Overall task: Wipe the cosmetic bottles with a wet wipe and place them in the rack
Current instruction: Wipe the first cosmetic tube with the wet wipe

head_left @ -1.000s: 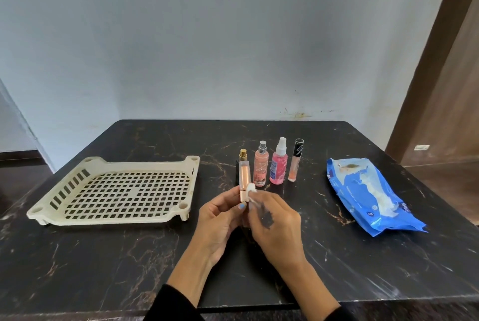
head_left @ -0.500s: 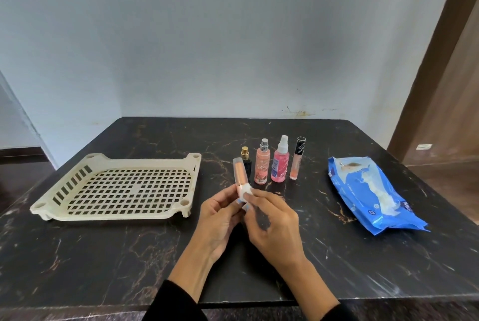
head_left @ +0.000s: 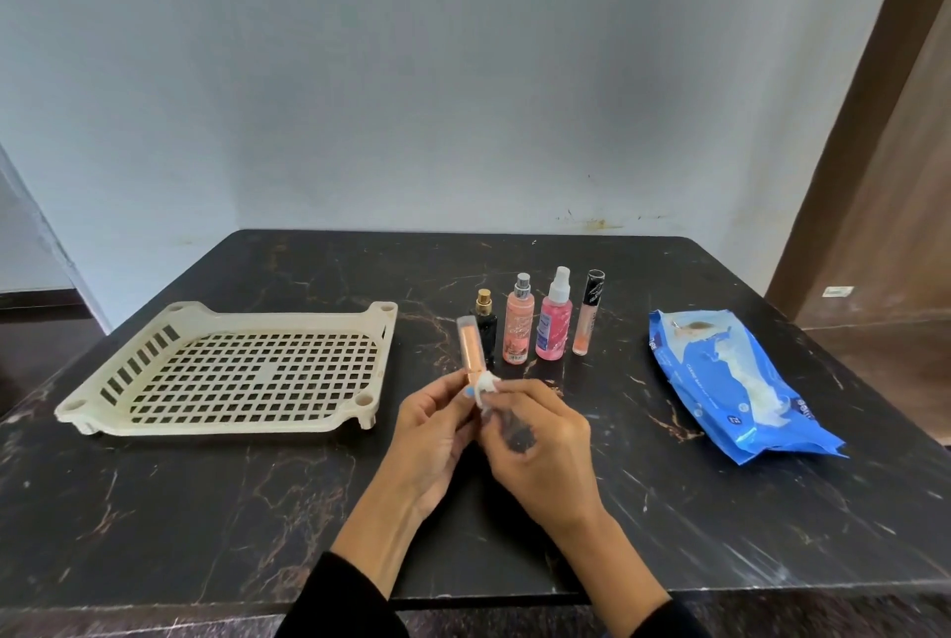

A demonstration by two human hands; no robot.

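My left hand (head_left: 435, 431) holds a slim orange tube (head_left: 470, 345) by its lower end, tilted slightly left above the table. My right hand (head_left: 540, 447) pinches a small white wet wipe (head_left: 486, 388) against the tube's base. Behind them stand a black bottle with a gold cap (head_left: 485, 326), a peach spray bottle (head_left: 518, 323), a pink spray bottle (head_left: 554, 318) and a lip gloss tube with a black cap (head_left: 588, 313). The cream plastic rack (head_left: 231, 424) lies at the left with nothing in it.
A blue pack of wet wipes (head_left: 731, 380) lies at the right of the black marble table (head_left: 206, 509). A pale wall stands behind the table and a wooden door frame (head_left: 875, 122) is at the right.
The orange tube has tilted leftward, uncovering the black bottle behind it. The wipe has slid from the tube's middle down to its base.
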